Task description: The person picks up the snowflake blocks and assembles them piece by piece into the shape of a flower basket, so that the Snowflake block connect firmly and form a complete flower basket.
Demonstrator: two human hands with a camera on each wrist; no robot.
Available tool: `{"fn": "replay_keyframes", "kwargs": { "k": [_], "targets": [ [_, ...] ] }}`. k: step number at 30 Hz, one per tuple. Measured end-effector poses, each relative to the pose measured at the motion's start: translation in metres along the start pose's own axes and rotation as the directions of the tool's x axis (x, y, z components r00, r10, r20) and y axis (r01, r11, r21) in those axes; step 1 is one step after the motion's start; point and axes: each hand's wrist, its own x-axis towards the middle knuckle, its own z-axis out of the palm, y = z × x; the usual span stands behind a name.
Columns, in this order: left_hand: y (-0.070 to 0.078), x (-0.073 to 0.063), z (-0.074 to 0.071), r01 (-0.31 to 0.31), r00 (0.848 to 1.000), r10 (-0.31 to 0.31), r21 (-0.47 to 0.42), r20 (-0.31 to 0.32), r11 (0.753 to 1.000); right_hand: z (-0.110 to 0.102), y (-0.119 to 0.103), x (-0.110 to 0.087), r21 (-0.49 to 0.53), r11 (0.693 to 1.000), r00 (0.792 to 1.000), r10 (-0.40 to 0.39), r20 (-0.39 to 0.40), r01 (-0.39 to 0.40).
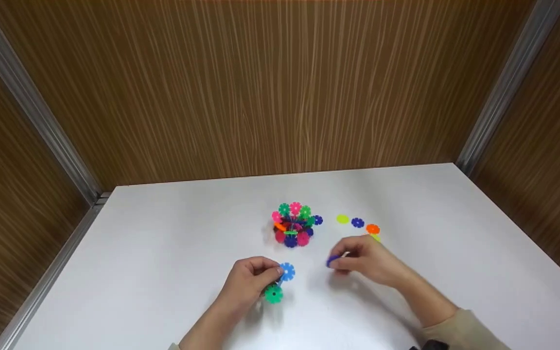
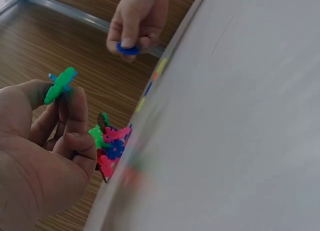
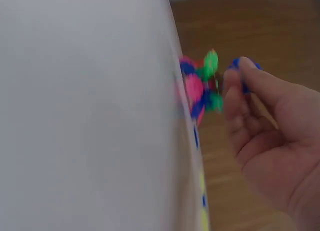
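Pinching a light-blue disc (image 1: 287,271) joined to a green disc (image 1: 273,294), the left hand (image 1: 246,282) has thumb and fingers together on the piece, over the near part of the white table (image 1: 163,248). The right hand (image 1: 372,261), apart to the right, grips a dark-blue disc (image 1: 333,261) between thumb and fingertips, likewise above the surface. Beyond both hands stands a multicoloured cluster (image 1: 293,226) of interlocked notched discs. To its right lie a yellow disc (image 1: 342,219), a navy disc (image 1: 358,222) and an orange disc (image 1: 373,228); another yellow piece (image 1: 376,237) is partly hidden behind the right hand.
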Motion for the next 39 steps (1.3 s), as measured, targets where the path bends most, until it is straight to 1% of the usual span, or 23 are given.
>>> {"fn": "replay_keyframes", "kwargs": {
  "k": [2,3,5,8,14,22,25,29,32,34,36,38,39],
  "targets": [
    [-0.001,-0.001,0.001,-0.004,1.000,0.004,-0.019,0.008,1.000,0.017,-0.009,0.007,0.081,0.996,0.999,-0.039,0.021,0.038],
    [-0.001,-0.001,0.001,0.002,1.000,-0.002,-0.027,0.014,1.000,0.024,-0.012,0.009,0.104,0.993,0.998,-0.056,0.027,0.053],
    [0.000,-0.001,0.001,0.021,0.999,-0.020,-0.044,0.026,0.999,0.036,-0.017,0.013,0.137,0.988,0.996,-0.080,0.027,0.076],
    [0.000,-0.001,0.002,0.045,0.998,-0.042,-0.056,0.047,0.997,0.048,-0.021,0.016,0.149,0.983,0.994,-0.112,0.014,0.108],
    [0.001,-0.002,0.004,0.062,0.996,-0.059,-0.062,0.061,0.996,0.057,-0.021,0.015,0.201,0.973,0.993,-0.118,0.001,0.116],
    [0.004,-0.004,0.005,0.113,0.992,-0.108,-0.085,0.067,0.990,0.063,-0.022,0.014,0.147,0.972,0.983,-0.180,-0.020,0.181],
    [0.005,-0.004,0.004,0.112,0.992,-0.106,-0.096,0.067,0.989,0.063,-0.022,0.015,0.160,0.971,0.984,-0.179,-0.014,0.179],
    [0.006,-0.004,0.004,0.067,0.996,-0.061,-0.102,0.066,0.993,0.061,-0.022,0.016,0.183,0.967,0.984,-0.176,-0.020,0.177],
    [0.005,-0.003,0.003,0.035,0.996,-0.024,-0.120,0.089,0.992,0.060,-0.021,0.016,0.188,0.967,0.985,-0.173,-0.019,0.173],
    [0.005,-0.003,0.003,0.028,0.994,-0.014,-0.133,0.105,0.991,0.057,-0.020,0.016,0.166,0.973,0.986,-0.164,-0.009,0.163],
    [0.004,-0.003,0.002,0.019,0.994,-0.004,-0.138,0.112,0.990,0.048,-0.018,0.016,0.119,0.980,0.988,-0.156,-0.021,0.157],
    [0.004,-0.003,0.001,0.016,0.995,-0.002,-0.126,0.104,0.992,0.030,-0.012,0.016,0.055,0.988,0.987,-0.138,-0.080,0.143],
    [0.004,-0.002,0.000,0.017,0.995,-0.006,-0.120,0.096,0.993,0.018,-0.007,0.017,0.023,0.991,0.983,-0.130,-0.129,0.134]
  ]
}}
